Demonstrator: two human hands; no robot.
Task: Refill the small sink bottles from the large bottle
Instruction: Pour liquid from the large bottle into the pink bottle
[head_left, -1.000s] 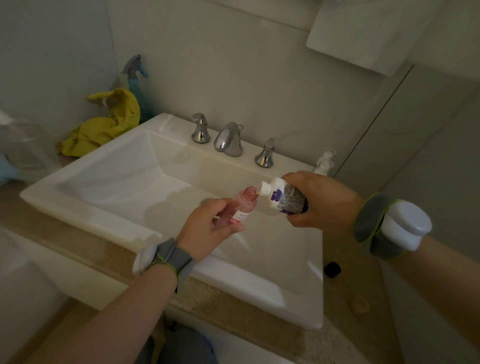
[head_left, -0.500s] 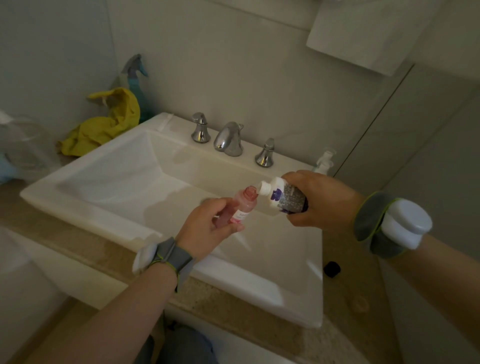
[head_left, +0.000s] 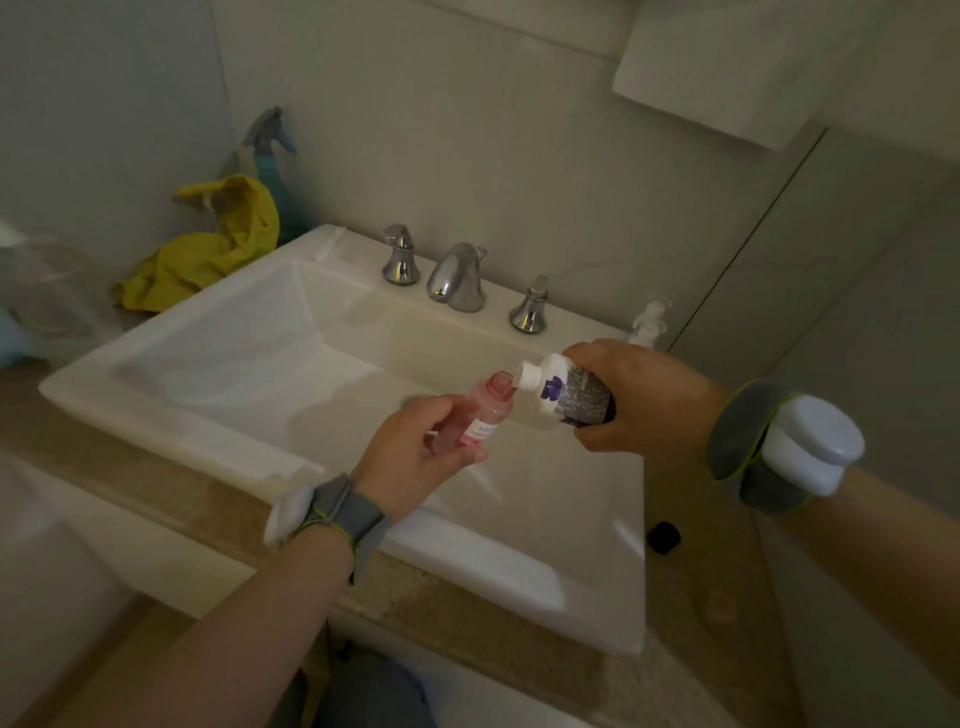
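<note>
Head view of a refill in progress over the sink (head_left: 171, 423); the small pink bottle (head_left: 480, 415) is held uncapped and tilted above the basin, the grip of the left hand (head_left: 415, 452) being closed round its lower body with thumb and fingers curled about it; the large bottle (head_left: 566, 395) is held nearly level, the grip of the right hand (head_left: 639, 400) being clamped round its rear half; its white nozzle is brought to the small bottle's open mouth, touching or just short of it; whether liquid is passing cannot be told. Both bottles are judged to be light, thin-walled plastic, smooth and likely slippery if wetted; the large one is judged soft enough to be squeezed, so a hold at mid-body is suited to dosing; the small one is best taken low, the neck being left free. A small dark cap (head_left: 664, 538) is seen on the tabletop (head_left: 156, 488) just right of the sink; a chrome tap (head_left: 457, 278) stands at the back rim; a yellow cloth (head_left: 208, 249) lies at far left.
</note>
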